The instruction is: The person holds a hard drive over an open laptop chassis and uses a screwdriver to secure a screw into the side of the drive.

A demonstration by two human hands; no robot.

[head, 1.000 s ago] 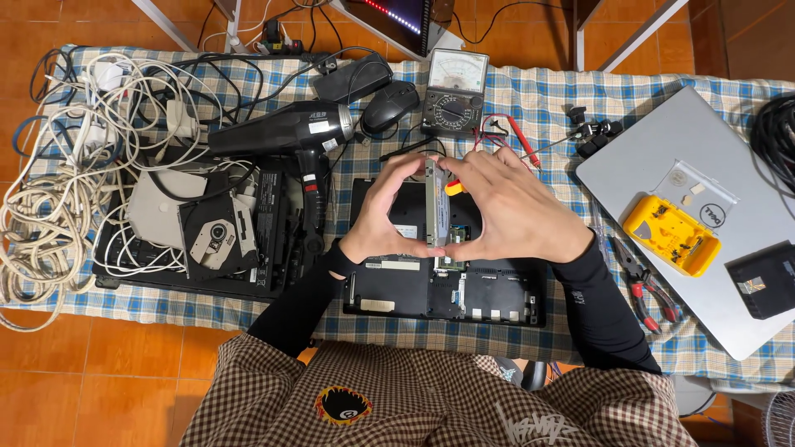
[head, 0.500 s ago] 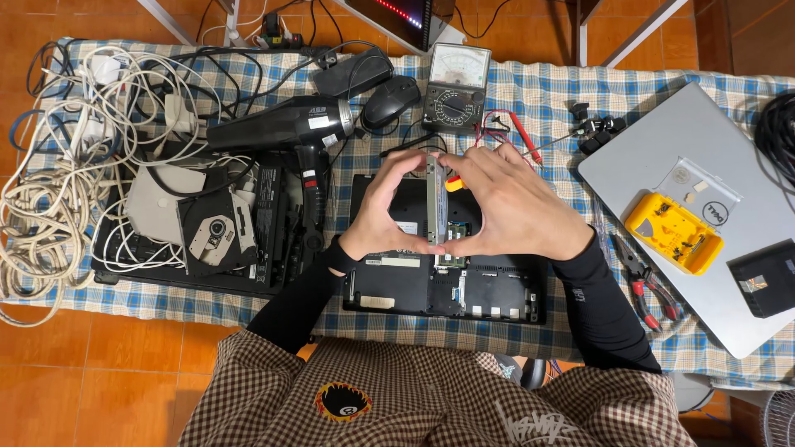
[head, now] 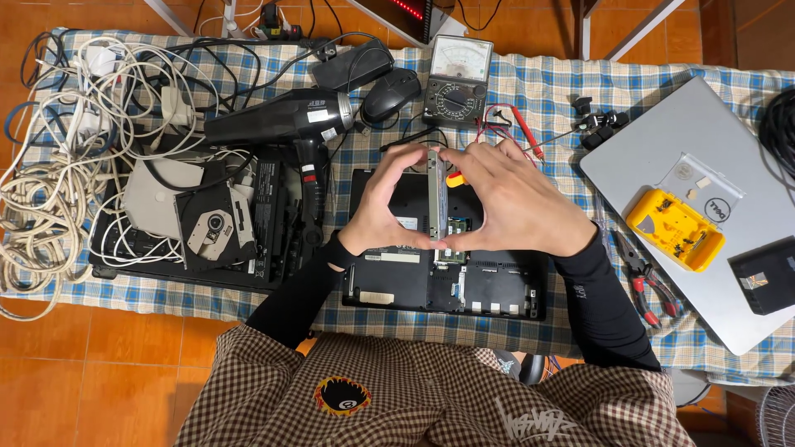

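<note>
Head view: both hands meet above the opened black laptop base (head: 443, 281), which lies on the checked-cloth counter (head: 546, 91). The left hand (head: 383, 207) and the right hand (head: 509, 203) hold a thin flat grey drive module (head: 433, 194) between them. The module stands on edge, its narrow side facing the camera, directly over the middle of the laptop base. Fingertips of each hand press on its top end and thumbs support its lower end; both hands are curved partly closed around it.

Left of the laptop base lie a black hair dryer (head: 286, 116) and a dismantled optical drive (head: 215, 228). An analogue multimeter (head: 458, 79) sits behind the hands. A closed silver laptop (head: 662, 165) to the right carries a yellow parts case (head: 675, 229); red-handled pliers (head: 650, 281) lie beside it.
</note>
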